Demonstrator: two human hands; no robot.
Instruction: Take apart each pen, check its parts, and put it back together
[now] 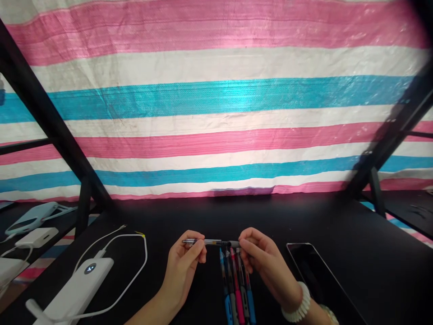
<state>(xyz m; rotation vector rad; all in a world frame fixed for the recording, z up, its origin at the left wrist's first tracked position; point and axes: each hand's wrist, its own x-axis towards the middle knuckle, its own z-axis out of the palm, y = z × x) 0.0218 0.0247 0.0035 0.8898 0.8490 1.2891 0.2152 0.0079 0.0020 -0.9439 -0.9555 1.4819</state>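
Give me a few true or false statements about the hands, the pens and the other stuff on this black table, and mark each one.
1. Both hands hold one clear-barrelled pen level between them. True: the left hand pinches one end, the right hand the other.
2. The row of coloured pens lies left of the white power bank. False: it lies to its right, between the hands.
3. A dark-screened phone lies flat to the right of the right hand. True.
4. The right wrist is bare. False: it wears a white beaded bracelet.
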